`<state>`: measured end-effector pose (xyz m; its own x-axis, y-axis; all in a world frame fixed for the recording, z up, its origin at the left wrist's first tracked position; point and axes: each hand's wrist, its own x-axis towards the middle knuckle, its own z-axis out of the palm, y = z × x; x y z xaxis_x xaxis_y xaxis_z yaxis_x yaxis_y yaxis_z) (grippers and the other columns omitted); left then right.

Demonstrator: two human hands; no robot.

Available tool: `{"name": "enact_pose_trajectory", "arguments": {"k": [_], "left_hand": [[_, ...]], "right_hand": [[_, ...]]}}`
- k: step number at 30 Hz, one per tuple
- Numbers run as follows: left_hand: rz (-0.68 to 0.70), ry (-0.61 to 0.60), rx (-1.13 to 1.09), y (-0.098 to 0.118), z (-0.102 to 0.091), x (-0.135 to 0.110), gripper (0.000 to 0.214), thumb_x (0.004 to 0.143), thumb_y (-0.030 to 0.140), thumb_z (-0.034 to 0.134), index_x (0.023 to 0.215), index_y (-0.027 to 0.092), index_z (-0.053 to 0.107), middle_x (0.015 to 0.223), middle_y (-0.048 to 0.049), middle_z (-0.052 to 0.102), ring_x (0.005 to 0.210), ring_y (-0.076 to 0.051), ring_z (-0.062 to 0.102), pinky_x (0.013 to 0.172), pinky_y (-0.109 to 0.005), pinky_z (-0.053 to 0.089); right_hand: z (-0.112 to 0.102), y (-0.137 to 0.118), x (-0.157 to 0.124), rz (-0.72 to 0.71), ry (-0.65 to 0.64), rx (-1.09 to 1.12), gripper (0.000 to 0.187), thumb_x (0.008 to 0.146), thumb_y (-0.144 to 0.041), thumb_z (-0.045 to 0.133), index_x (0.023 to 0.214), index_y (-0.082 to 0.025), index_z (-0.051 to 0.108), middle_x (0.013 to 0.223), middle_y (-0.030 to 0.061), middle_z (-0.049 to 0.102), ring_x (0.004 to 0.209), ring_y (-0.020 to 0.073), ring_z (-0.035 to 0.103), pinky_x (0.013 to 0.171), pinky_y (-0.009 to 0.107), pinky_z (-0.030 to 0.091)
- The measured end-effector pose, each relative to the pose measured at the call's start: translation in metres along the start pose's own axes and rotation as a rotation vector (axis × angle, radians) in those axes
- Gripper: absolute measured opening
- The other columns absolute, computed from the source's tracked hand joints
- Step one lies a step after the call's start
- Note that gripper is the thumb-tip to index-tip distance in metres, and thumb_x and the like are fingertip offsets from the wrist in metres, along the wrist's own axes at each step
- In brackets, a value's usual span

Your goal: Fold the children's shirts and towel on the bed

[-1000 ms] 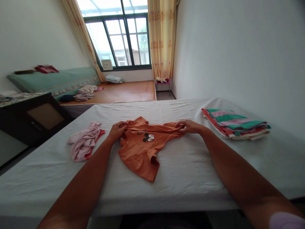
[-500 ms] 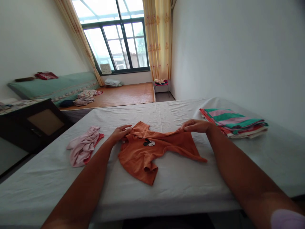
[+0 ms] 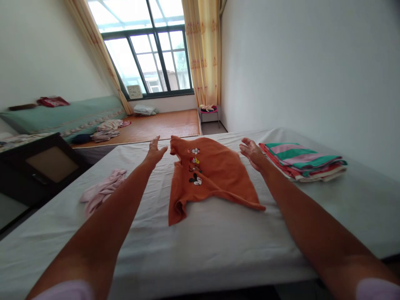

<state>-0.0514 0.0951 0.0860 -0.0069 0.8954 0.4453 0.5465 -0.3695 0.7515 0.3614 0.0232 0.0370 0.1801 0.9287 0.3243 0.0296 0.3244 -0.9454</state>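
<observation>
An orange T-shirt (image 3: pixel 218 171) with a row of cartoon prints lies spread on the white sheet (image 3: pixel 225 233), its neck end to the left and its hem to the right. One near sleeve is bunched and the near side has folds. My left hand (image 3: pixel 155 153) hovers off the shirt's left end, fingers apart, holding nothing. Beyond the hem on the right, my right hand (image 3: pixel 252 153) is also open, fingers spread close to the fabric; whether it touches the shirt I cannot tell.
On the right rests a folded clothes stack (image 3: pixel 303 160), striped green and pink on top. A crumpled pink garment (image 3: pixel 104 189) lies left, partly behind my left forearm. Further back are a dark cabinet (image 3: pixel 46 166), a brown bed mat (image 3: pixel 165 123) and a small stool (image 3: pixel 209 110).
Both hands have let go of the T-shirt and opened. The shirt has gone from gathered along its far side to spread out, showing more prints.
</observation>
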Motion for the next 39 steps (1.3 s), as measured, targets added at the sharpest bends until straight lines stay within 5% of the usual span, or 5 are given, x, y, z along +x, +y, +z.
{"name": "enact_pose_trajectory", "arguments": {"k": [6, 17, 27, 32, 39], "left_hand": [[-0.104, -0.455, 0.293, -0.007, 0.000, -0.058, 0.073, 0.073, 0.066, 0.054, 0.126, 0.017, 0.059, 0.112, -0.0119, 0.067, 0.095, -0.026, 0.063, 0.085, -0.037, 0.048], [0.049, -0.570, 0.639, 0.027, 0.024, -0.129, 0.073, 0.075, 0.037, 0.057, 0.144, 0.027, 0.036, 0.122, -0.0103, 0.059, 0.099, -0.025, 0.062, 0.083, -0.034, 0.047], [-0.307, -0.601, 0.126, -0.013, -0.087, -0.151, 0.066, 0.073, 0.043, 0.062, 0.134, 0.021, 0.047, 0.104, -0.0100, 0.065, 0.084, -0.024, 0.064, 0.057, -0.029, 0.053], [0.000, -0.585, 0.250, -0.020, -0.109, -0.148, 0.071, 0.078, 0.045, 0.061, 0.143, 0.030, 0.036, 0.137, -0.0105, 0.048, 0.117, -0.027, 0.053, 0.086, -0.037, 0.053], [0.328, -0.762, 0.440, -0.020, -0.093, -0.128, 0.024, 0.082, 0.028, 0.058, 0.100, 0.029, 0.074, 0.133, -0.0063, 0.054, 0.128, -0.027, 0.044, 0.109, -0.043, 0.033]], "right_hand": [[-0.007, 0.008, -0.003, 0.137, -0.142, -0.206, 0.026, 0.080, -0.033, 0.061, 0.100, -0.017, 0.061, 0.109, 0.0095, 0.066, 0.088, 0.0152, 0.063, 0.076, 0.028, 0.052], [0.018, 0.016, -0.020, 0.221, -0.439, -0.291, 0.013, 0.079, -0.026, 0.064, 0.088, -0.017, 0.064, 0.089, 0.0043, 0.067, 0.063, 0.0093, 0.060, 0.052, 0.018, 0.046], [0.022, 0.016, -0.028, 0.142, -0.643, -0.315, 0.029, 0.074, -0.039, 0.067, 0.089, -0.015, 0.065, 0.070, -0.0002, 0.061, 0.060, 0.0090, 0.055, 0.055, 0.020, 0.045], [0.029, -0.019, -0.039, 0.221, -0.910, -0.437, 0.040, 0.074, -0.051, 0.066, 0.090, -0.015, 0.062, 0.069, -0.0006, 0.060, 0.058, 0.0096, 0.054, 0.052, 0.020, 0.041], [0.075, -0.070, -0.086, 0.076, -1.457, -0.872, 0.049, 0.061, -0.052, 0.076, 0.094, -0.018, 0.064, 0.080, 0.0008, 0.065, 0.069, 0.0139, 0.058, 0.058, 0.022, 0.038]]}}
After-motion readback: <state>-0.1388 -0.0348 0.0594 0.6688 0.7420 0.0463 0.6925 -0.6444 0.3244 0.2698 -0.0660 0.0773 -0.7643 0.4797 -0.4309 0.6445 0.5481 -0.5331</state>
